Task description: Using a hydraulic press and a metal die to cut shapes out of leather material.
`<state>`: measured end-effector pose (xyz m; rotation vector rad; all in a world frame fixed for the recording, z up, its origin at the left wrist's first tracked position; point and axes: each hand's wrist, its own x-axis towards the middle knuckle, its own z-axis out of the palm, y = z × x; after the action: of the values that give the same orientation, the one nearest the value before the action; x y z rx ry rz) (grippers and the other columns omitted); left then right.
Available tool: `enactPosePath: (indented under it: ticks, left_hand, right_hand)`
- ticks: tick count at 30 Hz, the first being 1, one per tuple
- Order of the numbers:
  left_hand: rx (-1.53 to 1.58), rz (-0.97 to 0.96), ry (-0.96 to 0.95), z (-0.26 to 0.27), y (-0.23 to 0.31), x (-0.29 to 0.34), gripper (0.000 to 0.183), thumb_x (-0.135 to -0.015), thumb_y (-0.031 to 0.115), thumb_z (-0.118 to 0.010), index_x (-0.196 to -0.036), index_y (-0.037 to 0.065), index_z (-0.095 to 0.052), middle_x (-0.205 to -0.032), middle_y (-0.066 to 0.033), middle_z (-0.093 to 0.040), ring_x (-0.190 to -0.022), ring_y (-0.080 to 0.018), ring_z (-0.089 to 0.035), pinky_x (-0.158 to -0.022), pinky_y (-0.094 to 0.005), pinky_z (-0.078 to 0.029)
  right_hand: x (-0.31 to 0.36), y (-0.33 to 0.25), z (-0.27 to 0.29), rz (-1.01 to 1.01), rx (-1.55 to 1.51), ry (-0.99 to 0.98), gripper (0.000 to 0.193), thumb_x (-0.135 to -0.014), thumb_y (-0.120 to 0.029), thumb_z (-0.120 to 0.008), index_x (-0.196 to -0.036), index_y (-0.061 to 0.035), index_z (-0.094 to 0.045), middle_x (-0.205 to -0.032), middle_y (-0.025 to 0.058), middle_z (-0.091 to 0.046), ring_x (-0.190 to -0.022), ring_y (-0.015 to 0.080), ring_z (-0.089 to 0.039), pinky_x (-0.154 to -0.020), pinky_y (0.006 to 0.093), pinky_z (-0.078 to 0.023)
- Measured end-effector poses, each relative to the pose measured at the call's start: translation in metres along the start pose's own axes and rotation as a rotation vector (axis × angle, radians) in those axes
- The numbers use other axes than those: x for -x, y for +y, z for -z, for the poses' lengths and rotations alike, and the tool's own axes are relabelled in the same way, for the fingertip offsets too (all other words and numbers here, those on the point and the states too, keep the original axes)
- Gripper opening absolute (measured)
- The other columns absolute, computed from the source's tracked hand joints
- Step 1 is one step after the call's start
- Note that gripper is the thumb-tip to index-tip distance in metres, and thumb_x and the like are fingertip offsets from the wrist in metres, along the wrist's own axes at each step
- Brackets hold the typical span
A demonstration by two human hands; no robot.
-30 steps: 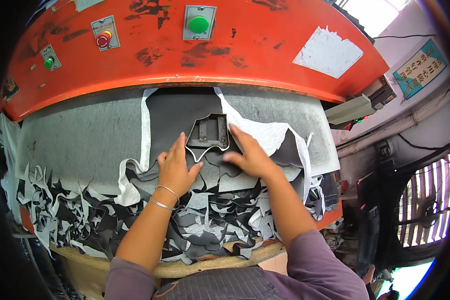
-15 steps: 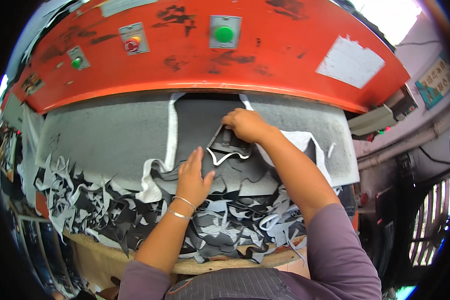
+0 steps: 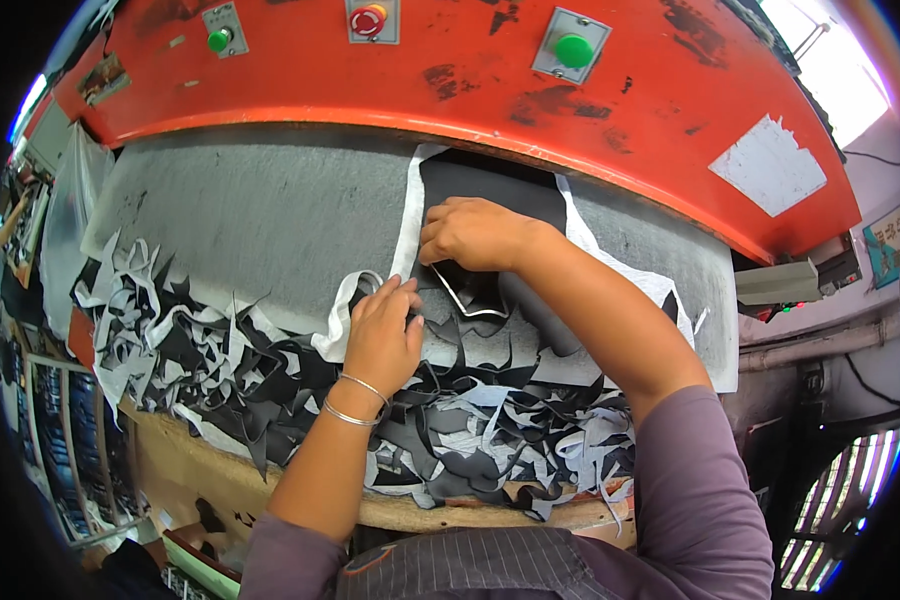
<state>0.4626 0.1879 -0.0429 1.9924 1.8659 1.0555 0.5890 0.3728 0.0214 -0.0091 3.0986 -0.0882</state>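
Observation:
A dark sheet (image 3: 495, 185) with a white edge lies on the grey board, its far end running under the red machine front. My right hand (image 3: 480, 235) is closed over a dark metal cutting die (image 3: 477, 287) resting on this sheet. The die's near rim shows a pale, angled edge; its far part is hidden under my hand. To its left, my left hand (image 3: 383, 335) is open, thumb apart from the fingers. Its fingertips are beside the curled white edge strip (image 3: 340, 315); whether they touch it I cannot tell.
Grey and white offcuts (image 3: 210, 345) heap along the near side of the grey board (image 3: 260, 210). Beyond it rises the red machine front (image 3: 300, 85) with green buttons (image 3: 574, 50) and a red knob (image 3: 368, 19). A wooden ledge (image 3: 410, 512) runs nearest me.
My right hand and the die have moved left across the sheet, closer to its left white edge. My left hand's fingers have bent beside the white strip. The view has shifted.

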Motion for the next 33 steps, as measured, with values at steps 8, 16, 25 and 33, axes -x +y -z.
enactPosePath:
  ticks: [8, 16, 25, 33]
  left_hand:
    - [0.083, -0.01, 0.015, -0.003, -0.026, -0.014, 0.021, -0.078, 0.004, -0.06, -0.098, 0.005, -0.051, -0.112, -0.012, -0.063, -0.107, -0.0319, -0.054, -0.089, -0.0431, -0.041]
    - [0.268, 0.136, 0.117, -0.005, -0.034, -0.015, 0.03, -0.078, -0.001, -0.057, -0.107, 0.001, -0.052, -0.115, -0.0173, -0.06, -0.104, -0.0342, -0.055, -0.091, -0.0392, -0.043]
    - [0.121, 0.031, 0.031, -0.007, -0.027, -0.015, 0.04, -0.08, 0.006, -0.06, -0.119, 0.003, -0.051, -0.116, -0.016, -0.058, -0.112, -0.0328, -0.051, -0.095, -0.0414, -0.041]
    - [0.026, 0.085, 0.084, -0.019, -0.033, -0.006, 0.034, -0.082, 0.011, -0.06, -0.115, 0.005, -0.057, -0.118, -0.0161, -0.059, -0.113, -0.0332, -0.053, -0.095, -0.0432, -0.04]
  right_hand:
    - [0.003, 0.004, 0.001, 0.3, 0.065, 0.15, 0.018, -0.072, -0.012, -0.058, -0.088, -0.0081, -0.066, -0.09, 0.0017, -0.064, -0.095, 0.0241, -0.058, -0.085, 0.0357, -0.047]
    - [0.051, -0.006, -0.017, -0.741, -0.234, 0.168, 0.019, -0.087, -0.017, -0.054, -0.092, -0.0011, -0.062, -0.093, 0.0214, -0.064, -0.089, 0.0412, -0.06, -0.079, 0.0489, -0.047]
    - [0.074, -0.024, -0.03, -0.879, -0.421, 0.258, 0.026, -0.088, -0.018, -0.056, -0.105, 0.0016, -0.063, -0.102, 0.0246, -0.063, -0.098, 0.0392, -0.06, -0.085, 0.0417, -0.047]
    - [0.122, -0.066, -0.068, -0.891, -0.668, 0.452, 0.091, -0.065, -0.041, -0.08, -0.139, -0.0061, -0.041, -0.136, 0.0173, -0.049, -0.129, 0.0329, -0.042, -0.107, 0.0435, -0.031]
